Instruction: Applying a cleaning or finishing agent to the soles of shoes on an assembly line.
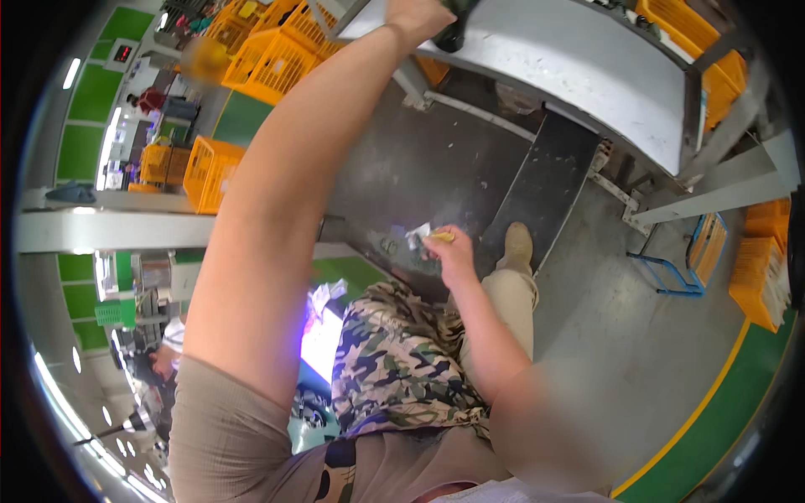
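Observation:
My left arm stretches far up across the view, and my left hand is over the near left end of a white-topped workbench. A dark green, glossy object lies right against its fingers, which the picture's upper edge partly cuts off, so their grip cannot be made out. Low in front of my body, my right hand is closed around a small yellow stick-like piece. A crumpled whitish, silvery scrap sticks out beyond its fingertips. Its exact kind is too small to tell.
Yellow crates are stacked at the upper left, with another yellow crate lower down. A blue-framed stool stands at right beside more yellow crates. Bench legs and a brightly lit panel are close by.

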{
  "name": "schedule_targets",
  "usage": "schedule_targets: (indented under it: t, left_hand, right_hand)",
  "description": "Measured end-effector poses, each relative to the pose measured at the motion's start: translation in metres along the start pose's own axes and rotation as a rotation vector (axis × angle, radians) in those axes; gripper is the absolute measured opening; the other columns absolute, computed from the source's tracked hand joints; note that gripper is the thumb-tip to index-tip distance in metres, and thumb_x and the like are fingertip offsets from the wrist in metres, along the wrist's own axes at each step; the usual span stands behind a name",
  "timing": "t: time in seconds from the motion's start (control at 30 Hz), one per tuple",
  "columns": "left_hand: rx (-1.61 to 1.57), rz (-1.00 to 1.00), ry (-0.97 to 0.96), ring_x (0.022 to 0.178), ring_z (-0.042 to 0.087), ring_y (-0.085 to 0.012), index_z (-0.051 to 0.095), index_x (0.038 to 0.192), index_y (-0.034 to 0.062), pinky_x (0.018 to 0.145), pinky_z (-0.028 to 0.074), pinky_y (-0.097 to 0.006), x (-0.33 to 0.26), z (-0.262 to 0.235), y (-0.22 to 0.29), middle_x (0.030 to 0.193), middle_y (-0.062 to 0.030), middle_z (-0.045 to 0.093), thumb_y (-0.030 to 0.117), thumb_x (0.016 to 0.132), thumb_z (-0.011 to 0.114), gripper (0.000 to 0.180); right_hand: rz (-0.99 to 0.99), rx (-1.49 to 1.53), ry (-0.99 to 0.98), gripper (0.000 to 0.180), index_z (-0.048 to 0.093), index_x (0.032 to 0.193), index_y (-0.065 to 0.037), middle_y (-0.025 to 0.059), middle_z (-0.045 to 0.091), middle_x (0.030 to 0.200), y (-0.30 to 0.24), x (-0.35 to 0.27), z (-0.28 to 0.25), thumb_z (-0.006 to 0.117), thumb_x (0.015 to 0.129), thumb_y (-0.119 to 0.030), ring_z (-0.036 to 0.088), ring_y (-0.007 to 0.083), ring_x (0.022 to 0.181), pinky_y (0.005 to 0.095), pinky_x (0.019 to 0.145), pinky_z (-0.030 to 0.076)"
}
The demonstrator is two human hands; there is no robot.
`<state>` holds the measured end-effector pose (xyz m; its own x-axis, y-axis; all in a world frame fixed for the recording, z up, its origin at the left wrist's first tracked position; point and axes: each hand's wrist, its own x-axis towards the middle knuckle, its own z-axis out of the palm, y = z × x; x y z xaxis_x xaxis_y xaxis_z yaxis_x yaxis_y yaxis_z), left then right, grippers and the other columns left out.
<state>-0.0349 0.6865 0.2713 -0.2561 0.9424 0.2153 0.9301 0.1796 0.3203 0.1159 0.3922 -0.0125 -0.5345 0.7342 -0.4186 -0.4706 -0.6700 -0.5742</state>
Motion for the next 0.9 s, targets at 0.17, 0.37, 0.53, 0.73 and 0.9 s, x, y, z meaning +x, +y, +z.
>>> schedule_targets:
  t: [0.17, 0.37, 0.53, 0.73, 0.9]
  left_hand:
    - [0.205, -0.119, 0.076, 0.097, 0.068, -0.0388, 0.065, 0.117, 0.0013, 0.086, 0.054, -0.041, -0.117, 0.013, 0.051, 0.099, -0.0249, 0.07, 0.02, 0.076, 0.072, 0.046]
    - [-0.289, 0.037, 0.059, 0.098, 0.071, -0.0261, 0.071, 0.11, 0.0073, 0.084, 0.056, -0.035, -0.4, -0.074, -0.121, 0.105, -0.0138, 0.072, 0.016, 0.079, 0.072, 0.031]
    - [0.135, -0.579, -0.112, 0.09, 0.071, -0.0328, 0.071, 0.111, 0.009, 0.082, 0.057, -0.038, -0.687, -0.143, -0.26, 0.101, -0.0143, 0.072, 0.011, 0.079, 0.067, 0.032]
    - [0.47, -0.541, -0.589, 0.122, 0.055, -0.0321, 0.058, 0.125, 0.0065, 0.103, 0.043, -0.044, -0.905, -0.096, -0.316, 0.127, -0.0141, 0.061, 0.009, 0.077, 0.065, 0.049]
    - [0.514, -0.365, -0.742, 0.127, 0.049, -0.0321, 0.058, 0.121, 0.0056, 0.109, 0.036, -0.046, -0.93, -0.042, -0.336, 0.12, -0.0126, 0.06, 0.01, 0.077, 0.066, 0.045]
  right_hand:
    - [-0.048, -0.038, 0.031, 0.02, 0.06, 0.095, -0.005, 0.0059, 0.063, 0.082, 0.007, 0.009, -0.03, 0.071, 0.079, 0.002, 0.063, 0.0174, 0.068, 0.0331, 0.058, 0.057]
    - [0.013, -0.113, 0.04, 0.017, 0.061, 0.095, -0.003, 0.0077, 0.064, 0.081, 0.011, 0.021, -0.028, 0.072, 0.083, 0.003, 0.063, 0.0168, 0.065, 0.0321, 0.058, 0.057]
    - [0.166, -0.222, -0.078, 0.011, 0.064, 0.097, -0.002, 0.0088, 0.066, 0.083, 0.017, 0.032, -0.048, 0.07, 0.088, -0.005, 0.064, 0.0194, 0.07, 0.0335, 0.064, 0.054]
    - [0.265, -0.334, -0.04, 0.007, 0.066, 0.094, -0.005, 0.0088, 0.067, 0.083, 0.026, 0.005, -0.043, 0.068, 0.091, -0.011, 0.064, 0.0207, 0.073, 0.0338, 0.066, 0.052]
    - [0.246, -0.476, -0.033, 0.011, 0.063, 0.095, -0.006, 0.0096, 0.066, 0.081, 0.021, -0.029, -0.016, 0.069, 0.091, -0.014, 0.064, 0.0212, 0.07, 0.0323, 0.062, 0.05]
